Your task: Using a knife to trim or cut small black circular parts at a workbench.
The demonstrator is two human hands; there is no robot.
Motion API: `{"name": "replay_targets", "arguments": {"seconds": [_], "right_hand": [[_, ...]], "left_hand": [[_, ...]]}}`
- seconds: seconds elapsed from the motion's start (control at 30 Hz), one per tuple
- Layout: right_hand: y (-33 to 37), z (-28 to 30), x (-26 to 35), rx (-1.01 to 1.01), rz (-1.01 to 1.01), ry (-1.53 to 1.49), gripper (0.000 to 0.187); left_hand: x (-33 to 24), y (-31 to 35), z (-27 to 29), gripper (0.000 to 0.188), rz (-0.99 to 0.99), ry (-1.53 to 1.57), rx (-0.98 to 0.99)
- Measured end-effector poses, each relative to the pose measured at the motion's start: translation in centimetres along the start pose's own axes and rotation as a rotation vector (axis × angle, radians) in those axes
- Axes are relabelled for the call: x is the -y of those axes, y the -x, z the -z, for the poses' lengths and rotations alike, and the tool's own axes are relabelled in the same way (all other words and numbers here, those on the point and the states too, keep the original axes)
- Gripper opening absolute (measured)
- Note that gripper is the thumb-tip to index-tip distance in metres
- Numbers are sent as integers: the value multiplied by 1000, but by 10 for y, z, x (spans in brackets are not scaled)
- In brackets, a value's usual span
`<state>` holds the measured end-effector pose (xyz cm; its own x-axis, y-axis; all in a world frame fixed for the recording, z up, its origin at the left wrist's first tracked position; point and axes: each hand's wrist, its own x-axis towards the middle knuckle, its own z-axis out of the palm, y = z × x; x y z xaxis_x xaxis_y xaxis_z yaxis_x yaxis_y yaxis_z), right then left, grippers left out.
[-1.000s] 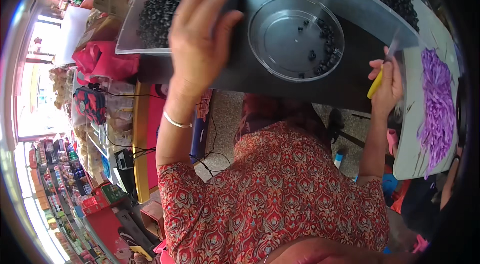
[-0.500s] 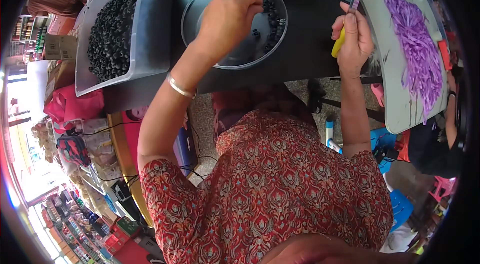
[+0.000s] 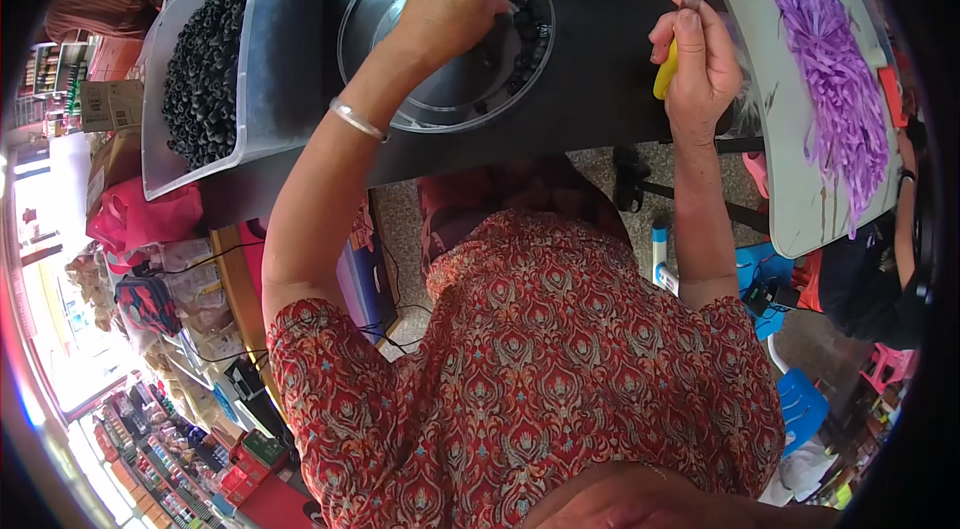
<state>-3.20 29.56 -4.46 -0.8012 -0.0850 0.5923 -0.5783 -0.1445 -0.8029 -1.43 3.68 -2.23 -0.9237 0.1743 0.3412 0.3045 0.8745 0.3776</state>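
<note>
My left hand (image 3: 450, 9) hangs over a round clear dish (image 3: 345, 64), fingers curled and thumb close to them. Whatever lies between the fingertips is too small to make out. Small black ring-shaped parts (image 3: 527, 54) line the dish's right side, close to those fingertips. In my right hand (image 3: 702, 64), off to the right of the dish, is a knife (image 3: 665, 72) with a yellow handle, its silver blade pointing up and away. A clear plastic bin (image 3: 285, 59) on the left holds a heap of black ring-shaped parts (image 3: 205, 79).
Purple strips (image 3: 830, 79) lie in a long bundle on a pale board (image 3: 795, 219) at the right. The dish and bin stand on a black table (image 3: 600, 49). A pink bag (image 3: 145, 214) is at the lower left, and another person's arm (image 3: 907, 214) shows at the far right.
My left hand has shifted toward the far side of the dish, its fingers near the black parts. My right hand still holds the knife. The whole view has shifted slightly.
</note>
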Motion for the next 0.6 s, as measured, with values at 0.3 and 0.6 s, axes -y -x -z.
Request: {"name": "replay_targets", "arguments": {"seconds": [0.3,0.6], "right_hand": [[3,-2,1,43,25,-8,22],[15,-40,62,188,11,-176,19]], "left_hand": [[-39,39,50,19,364,1041,-84],[-98,87,40,25,260,1374,-209]]}}
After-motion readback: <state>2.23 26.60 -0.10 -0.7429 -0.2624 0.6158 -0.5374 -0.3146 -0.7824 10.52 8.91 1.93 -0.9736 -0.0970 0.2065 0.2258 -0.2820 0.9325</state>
